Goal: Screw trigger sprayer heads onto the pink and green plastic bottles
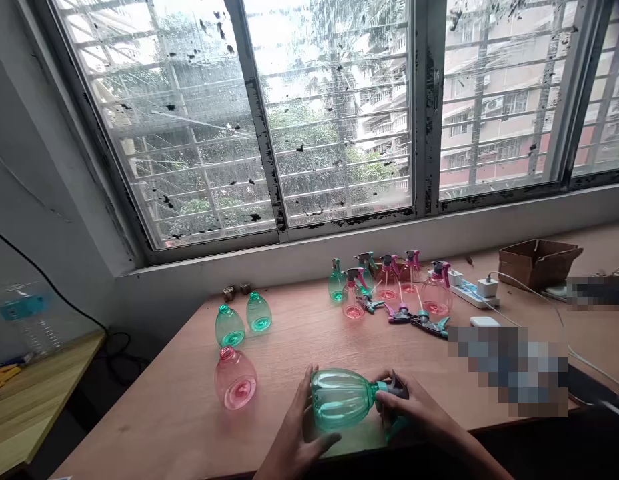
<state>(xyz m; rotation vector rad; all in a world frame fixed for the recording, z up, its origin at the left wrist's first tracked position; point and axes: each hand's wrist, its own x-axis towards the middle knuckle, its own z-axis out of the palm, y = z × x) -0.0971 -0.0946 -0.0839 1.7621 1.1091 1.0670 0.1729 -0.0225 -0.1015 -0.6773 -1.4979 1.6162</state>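
Note:
A green translucent spray bottle (342,398) lies on its side near the front edge of the wooden table (289,333). My left hand (297,437) wraps round its base. My right hand (414,410) is closed on the spray head (394,390) at the bottle's neck. Left of it, a pink bottle without a head (235,378) lies on the table. Two green headless bottles (230,326) (259,312) stand further back.
Several assembled pink and green spray bottles (389,283) and loose trigger heads (414,319) cluster at the back. A power strip (469,290), a cardboard box (538,262) and cables lie right. A lower table with a water bottle (27,317) stands left. A window runs behind.

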